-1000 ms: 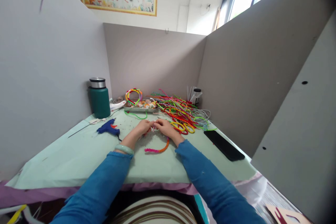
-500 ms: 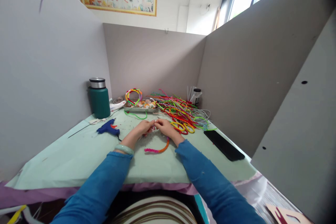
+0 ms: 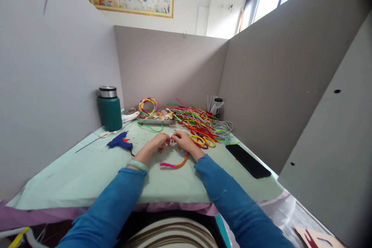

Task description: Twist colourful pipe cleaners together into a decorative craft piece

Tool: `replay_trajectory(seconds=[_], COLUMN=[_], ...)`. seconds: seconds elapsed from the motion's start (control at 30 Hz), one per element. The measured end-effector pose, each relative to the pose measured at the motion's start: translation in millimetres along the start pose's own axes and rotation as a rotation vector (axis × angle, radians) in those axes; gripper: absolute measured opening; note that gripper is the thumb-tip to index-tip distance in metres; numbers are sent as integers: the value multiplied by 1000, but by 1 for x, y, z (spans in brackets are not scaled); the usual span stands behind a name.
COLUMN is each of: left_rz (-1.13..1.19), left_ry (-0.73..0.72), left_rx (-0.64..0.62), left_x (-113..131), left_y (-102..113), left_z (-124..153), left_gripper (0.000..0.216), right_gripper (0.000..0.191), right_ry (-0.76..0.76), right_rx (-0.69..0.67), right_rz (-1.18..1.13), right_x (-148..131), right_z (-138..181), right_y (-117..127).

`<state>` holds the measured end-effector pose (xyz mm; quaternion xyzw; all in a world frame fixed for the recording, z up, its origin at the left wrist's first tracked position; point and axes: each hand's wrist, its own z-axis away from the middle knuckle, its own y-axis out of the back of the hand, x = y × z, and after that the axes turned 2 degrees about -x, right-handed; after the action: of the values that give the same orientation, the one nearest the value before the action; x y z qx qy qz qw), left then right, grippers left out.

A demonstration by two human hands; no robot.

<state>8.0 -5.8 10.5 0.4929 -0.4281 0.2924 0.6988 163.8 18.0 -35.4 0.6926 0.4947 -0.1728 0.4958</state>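
Above the middle of the table, my left hand [image 3: 159,142] and my right hand [image 3: 182,141] meet with fingers pinched. Between the fingertips shows a small pale pink piece [image 3: 171,142], too small to name exactly. Both hands seem to grip it. A curved pink and orange fuzzy pipe cleaner [image 3: 174,166] lies on the table just below them, one end passing close to my right wrist. Yellow-handled scissors [image 3: 209,142] rest right of my right hand. To the left of my left hand lies a blue glue gun [image 3: 119,142].
A metal tray [image 3: 157,121] of small pieces stands at the back, with a multicoloured pipe-cleaner ring [image 3: 148,107] on it. Beside it is a heap of pipe cleaners [image 3: 197,119]. A green bottle [image 3: 110,112] stands left; a black phone-like slab [image 3: 248,161] lies right. Grey partitions [image 3: 171,62] enclose the table.
My fingertips have shifted slightly apart, and more of the small pink piece shows between them. The pipe cleaner and the other things on the table have stayed in place.
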Motion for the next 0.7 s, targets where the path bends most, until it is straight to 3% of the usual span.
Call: replay_trajectory(seconds=[0.33,0.7], left_rz=[-53,-68], left_ry=[-111,-144], left_rx=[39,46], left_x=[-11,-26], left_y=[-3,-2], left_z=[-8,-23], left_gripper=[5,12], right_gripper=[19,18], right_ry=[4,0], right_rx=[11,5], right_rz=[-4,-2], right_x=[3,3], right_z=[-2,-2], right_y=[-1,-1])
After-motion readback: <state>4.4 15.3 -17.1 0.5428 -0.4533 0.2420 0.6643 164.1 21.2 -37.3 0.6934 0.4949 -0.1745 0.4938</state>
